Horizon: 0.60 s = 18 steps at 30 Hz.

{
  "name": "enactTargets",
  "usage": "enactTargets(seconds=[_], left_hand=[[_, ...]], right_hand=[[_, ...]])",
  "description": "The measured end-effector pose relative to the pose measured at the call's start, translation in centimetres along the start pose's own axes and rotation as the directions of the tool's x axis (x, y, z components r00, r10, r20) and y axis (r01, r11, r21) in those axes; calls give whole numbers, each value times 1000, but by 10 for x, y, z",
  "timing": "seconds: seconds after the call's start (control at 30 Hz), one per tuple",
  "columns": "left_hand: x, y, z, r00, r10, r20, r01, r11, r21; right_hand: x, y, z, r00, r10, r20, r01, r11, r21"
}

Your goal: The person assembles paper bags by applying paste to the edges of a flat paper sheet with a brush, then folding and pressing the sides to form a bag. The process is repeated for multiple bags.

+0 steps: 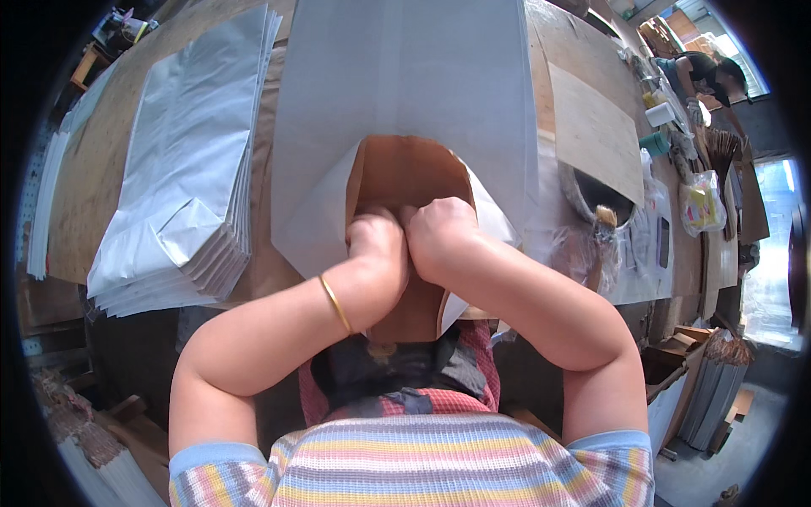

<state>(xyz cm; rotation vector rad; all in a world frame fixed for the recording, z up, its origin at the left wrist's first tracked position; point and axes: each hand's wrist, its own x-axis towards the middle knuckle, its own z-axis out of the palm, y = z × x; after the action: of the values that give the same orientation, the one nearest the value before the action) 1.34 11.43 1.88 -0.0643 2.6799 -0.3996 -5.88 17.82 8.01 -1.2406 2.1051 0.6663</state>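
Observation:
A large white paper bag (405, 76) lies flat on the wooden table, its open end toward me showing a brown inner lining (405, 173). My left hand (378, 243), with a gold bangle on the wrist, and my right hand (439, 237) are both fisted side by side, pressing down on the brown flap at the bag's mouth. The white corners of the opening are folded outward on either side of my hands. The fingers are curled under, and I cannot see whether they pinch the paper.
A stack of folded white paper bags (182, 169) lies to the left. A dark bowl with a brush (601, 207) sits to the right beside a brown board (596, 135). Another person (705, 76) works at the far right end. A yellow packet (701, 203) lies there.

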Motion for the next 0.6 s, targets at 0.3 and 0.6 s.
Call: enactTargets(seconds=[0.3,0.6], left_hand=[[-31,-94,-1,953,-91,-288,75,995,-65],[-17,-59,8,916,106,-387,-83,994,76]], right_hand=[[-38,51,54,921,334,-199,-265,914,308],[-33,50,50,916,324,-234,-250,922,297]])
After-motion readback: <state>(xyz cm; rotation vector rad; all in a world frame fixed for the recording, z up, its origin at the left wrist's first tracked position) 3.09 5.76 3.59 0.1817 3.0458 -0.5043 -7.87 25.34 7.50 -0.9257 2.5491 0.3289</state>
